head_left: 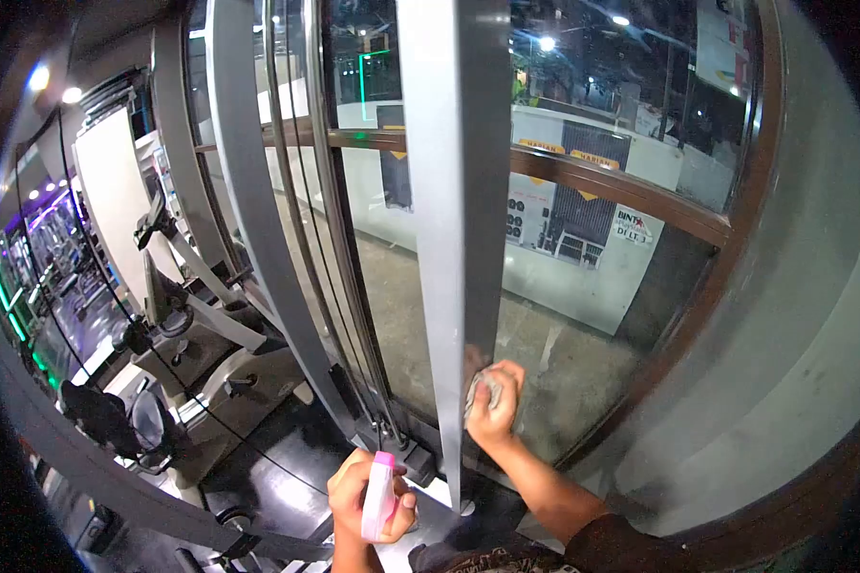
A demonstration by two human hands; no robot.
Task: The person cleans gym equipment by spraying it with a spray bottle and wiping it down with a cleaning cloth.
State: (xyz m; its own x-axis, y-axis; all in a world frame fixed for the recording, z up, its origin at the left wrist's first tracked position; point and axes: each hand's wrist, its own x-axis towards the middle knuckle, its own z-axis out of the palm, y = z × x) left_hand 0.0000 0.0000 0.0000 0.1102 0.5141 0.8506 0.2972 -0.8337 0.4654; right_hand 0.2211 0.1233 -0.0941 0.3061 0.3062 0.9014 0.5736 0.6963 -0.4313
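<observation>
My left hand (352,492) is wrapped round a spray bottle (379,497) with a white and pink trigger head; the rest of the bottle is hidden by the hand and the view's angle. My right hand (499,406) grips a crumpled, light-coloured cloth (483,390) and presses it against the side of a grey metal upright (459,239). The upright rises from the floor past the top of the view. Only part of the cloth shows past the fingers.
Behind the upright stand window panes in a brown frame (631,186). Left of it are another grey post (258,229), guide rods and cables (330,220). Farther left are exercise machines (210,382) on a dark floor. A pale wall (803,315) curves along the right.
</observation>
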